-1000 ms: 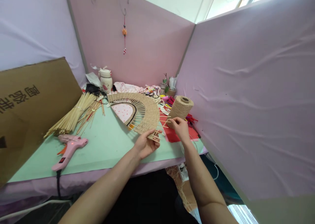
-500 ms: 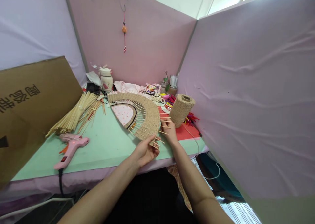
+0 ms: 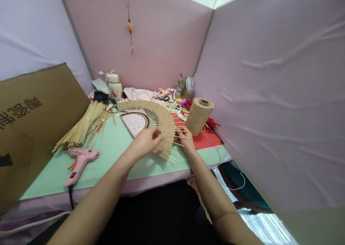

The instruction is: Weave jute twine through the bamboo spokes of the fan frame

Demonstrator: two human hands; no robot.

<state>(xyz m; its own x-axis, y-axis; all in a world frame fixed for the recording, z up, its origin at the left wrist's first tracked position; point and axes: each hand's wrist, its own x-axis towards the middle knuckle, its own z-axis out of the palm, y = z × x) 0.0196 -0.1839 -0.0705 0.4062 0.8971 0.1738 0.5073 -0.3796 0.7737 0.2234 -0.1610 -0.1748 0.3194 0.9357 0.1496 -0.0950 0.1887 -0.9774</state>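
Note:
A half-round fan [image 3: 159,117] of thin wooden sticks woven with jute twine lies on the green table [image 3: 113,158]. My left hand [image 3: 145,141] rests on top of the woven band, fingers curled and pinching at it. On the fan's right edge my right hand [image 3: 184,137] is closed around the protruding stick ends, where the twine strand runs. A big spool of jute twine [image 3: 198,115] stands just right of my right hand, on red paper [image 3: 207,139].
A pink glue gun [image 3: 79,162] lies at the front left, its cord hanging over the edge. A bundle of wooden sticks [image 3: 81,126] leans toward a cardboard box [image 3: 29,119] at left. A white bottle [image 3: 115,87], fabric scraps and a cup of tools sit along the back wall.
My left hand has lifted from under the fan's lower edge and moved up onto the woven band. My right hand has stayed at the stick ends. The camera has tilted slightly.

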